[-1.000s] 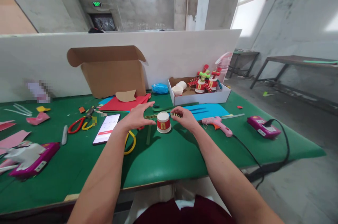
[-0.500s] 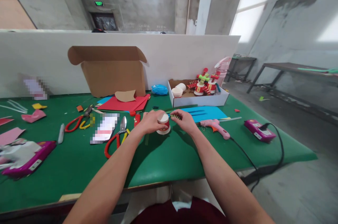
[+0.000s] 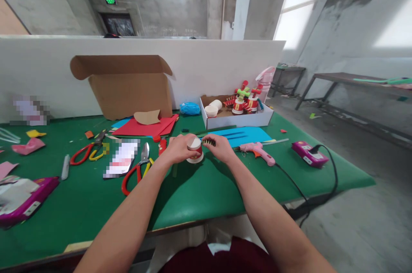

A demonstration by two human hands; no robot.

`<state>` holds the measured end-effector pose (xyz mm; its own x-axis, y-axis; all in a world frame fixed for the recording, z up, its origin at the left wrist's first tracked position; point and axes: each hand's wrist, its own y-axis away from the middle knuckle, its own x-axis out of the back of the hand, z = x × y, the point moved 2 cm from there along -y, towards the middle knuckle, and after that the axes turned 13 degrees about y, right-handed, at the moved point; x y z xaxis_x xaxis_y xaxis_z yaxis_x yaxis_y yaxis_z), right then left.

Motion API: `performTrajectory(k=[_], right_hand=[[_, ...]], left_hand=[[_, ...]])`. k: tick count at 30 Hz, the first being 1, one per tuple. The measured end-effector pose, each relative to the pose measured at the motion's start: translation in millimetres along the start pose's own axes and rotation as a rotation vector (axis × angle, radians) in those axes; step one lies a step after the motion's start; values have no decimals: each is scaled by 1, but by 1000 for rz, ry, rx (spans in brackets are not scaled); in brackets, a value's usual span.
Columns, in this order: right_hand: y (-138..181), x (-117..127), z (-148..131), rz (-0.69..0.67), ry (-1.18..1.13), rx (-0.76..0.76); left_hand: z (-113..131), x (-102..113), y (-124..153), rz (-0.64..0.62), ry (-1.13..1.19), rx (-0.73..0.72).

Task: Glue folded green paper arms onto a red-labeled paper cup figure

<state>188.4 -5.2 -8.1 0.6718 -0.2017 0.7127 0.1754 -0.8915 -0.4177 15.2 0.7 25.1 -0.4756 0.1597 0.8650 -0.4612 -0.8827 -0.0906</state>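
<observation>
An upside-down red and white paper cup point(image 3: 195, 156) stands on the green table in front of me. My left hand point(image 3: 180, 149) is closed round the cup's left side, with fingers behind it. Beside the cup on the right, my right hand point(image 3: 220, 147) pinches a dark zigzag-folded paper strip point(image 3: 208, 142). The strip's left end is at the cup's side; whether it touches cannot be made out. A pink glue gun point(image 3: 259, 153) lies to the right of that hand. Red-handled scissors point(image 3: 140, 170) lie left of my left forearm.
At the back, a white box point(image 3: 238, 120) holds plain cups and finished-looking paper figures. Blue paper point(image 3: 254, 134) and red paper point(image 3: 141, 127) lie in front of an open cardboard box point(image 3: 131, 97). A purple box point(image 3: 309, 154) with a black cable sits right.
The view has turned slightly to the right, so everything sits a little further left. My hands keep nearly the same hold on the cup and the folded strip.
</observation>
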Motion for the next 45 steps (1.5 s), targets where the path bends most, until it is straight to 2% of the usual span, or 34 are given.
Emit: performTrajectory(k=[39,45], right_hand=[[1,-3,-4,10,-38,0],[2,-2,-5,20,-150,-18]], left_hand=[[2,2,2,10,18,18],[2,1,2,10,18,13]])
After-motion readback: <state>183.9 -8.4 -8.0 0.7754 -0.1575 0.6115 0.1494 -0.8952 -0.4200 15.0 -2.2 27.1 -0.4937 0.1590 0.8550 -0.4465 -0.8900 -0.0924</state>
